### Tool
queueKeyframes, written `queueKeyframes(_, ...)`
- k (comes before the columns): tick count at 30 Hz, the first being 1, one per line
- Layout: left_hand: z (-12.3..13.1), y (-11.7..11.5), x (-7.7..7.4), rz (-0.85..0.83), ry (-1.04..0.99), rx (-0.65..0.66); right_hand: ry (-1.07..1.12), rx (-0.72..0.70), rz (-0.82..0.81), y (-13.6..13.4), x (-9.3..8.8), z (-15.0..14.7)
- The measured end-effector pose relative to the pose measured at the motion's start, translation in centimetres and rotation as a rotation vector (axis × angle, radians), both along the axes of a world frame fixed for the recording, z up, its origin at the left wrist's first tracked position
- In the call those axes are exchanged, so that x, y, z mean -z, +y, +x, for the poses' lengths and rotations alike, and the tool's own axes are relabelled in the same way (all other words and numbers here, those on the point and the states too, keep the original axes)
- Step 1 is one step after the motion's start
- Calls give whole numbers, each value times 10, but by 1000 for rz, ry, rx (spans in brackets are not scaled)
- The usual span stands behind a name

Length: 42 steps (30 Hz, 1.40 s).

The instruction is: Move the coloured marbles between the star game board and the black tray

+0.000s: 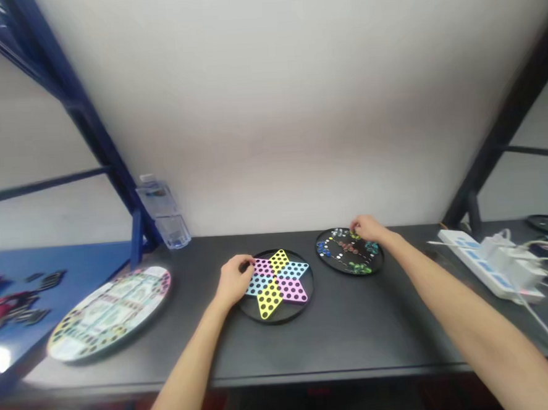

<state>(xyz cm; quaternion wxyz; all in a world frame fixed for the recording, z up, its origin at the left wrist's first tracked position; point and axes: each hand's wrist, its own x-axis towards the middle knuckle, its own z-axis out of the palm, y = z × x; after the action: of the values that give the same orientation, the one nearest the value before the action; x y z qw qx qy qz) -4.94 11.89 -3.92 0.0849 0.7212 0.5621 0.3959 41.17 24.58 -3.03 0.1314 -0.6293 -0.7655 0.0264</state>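
Observation:
My left hand rests with its fingertips at the left edge of a star-shaped Chinese checkers board, touching its pink point. The star has pink, yellow and blue points with black holes, and it lies on a round black base. My right hand reaches over the far edge of a round black board set with coloured marbles in several groups. Its fingertips are among the marbles at the far side, and whatever lies under them is hidden.
A pale round printed board lies at the left of the dark table. A plastic water bottle stands at the back left by a blue metal upright. A white power strip with plugged-in cables lies at the right.

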Motion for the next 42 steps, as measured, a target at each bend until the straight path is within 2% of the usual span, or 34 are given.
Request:
queueKeyframes(10, 0, 0, -1, -12, 3, -8, 33, -25, 19, 7, 14, 13)
queueKeyframes(23, -2, 3, 3, -2, 2, 1, 91, -16, 80, -2, 9, 25)
queueKeyframes(27, -2, 4, 1, 3, 6, 4, 195, 19, 247, -27, 10, 28)
queueKeyframes(32, -2, 6, -1, -25, -15, -8, 403, 101, 534, -78, 26, 23)
queueKeyframes(36, -3, 5, -6, -60, -12, -19, 494, 171, 588, -98, 37, 22)
queueKeyframes(42, -4, 2, -12, -73, -5, -46, 552, 281, 536, -105, 45, 26)
